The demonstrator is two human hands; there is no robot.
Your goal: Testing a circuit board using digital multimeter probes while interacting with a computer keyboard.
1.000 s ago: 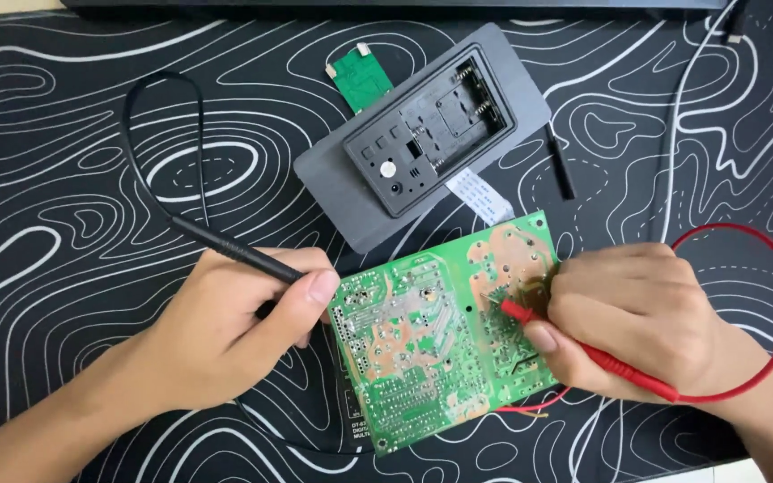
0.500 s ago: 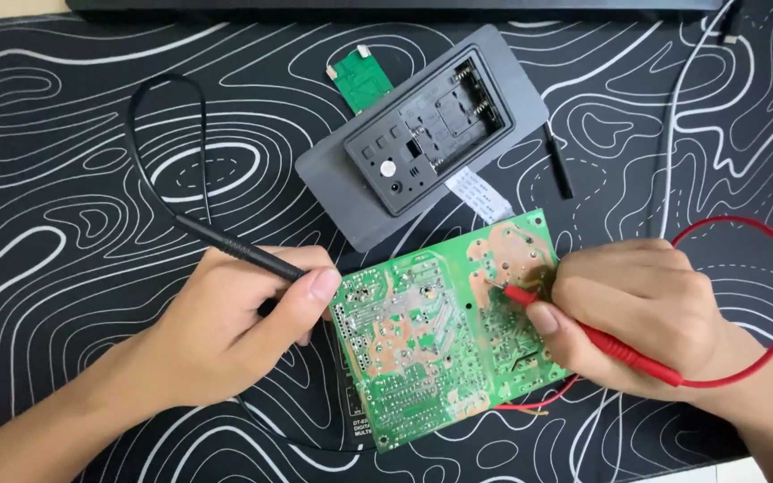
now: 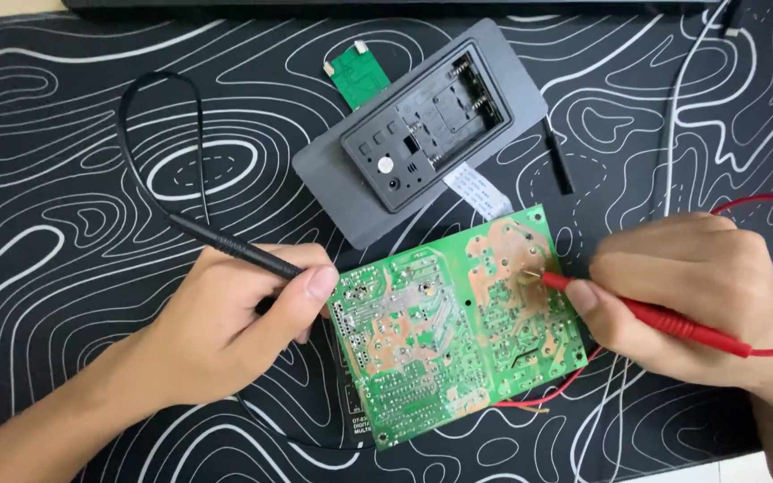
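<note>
**A:** Red probe [image 3: 664,319] has shifted — tip was lower on the board [image 3: 454,335] a second ago, now sits on a pad at its upper right. Right hand [image 3: 700,300] moved with it. Black probe [image 3: 243,250] unchanged.

**B:** Grips?

**A:** Right fingers closed on the red probe, pen-style. Left hand [image 3: 225,326] pinches the black one, at the board's left edge, centre frame; its tip is hidden behind the thumb.

**B:** Risks?

**A:** Joints are dense there. A slipping red tip could bridge two pads. Board lies loose on the mat [image 3: 64,179], so it may skid. Red lead [image 3: 762,204] could snag.
</note>
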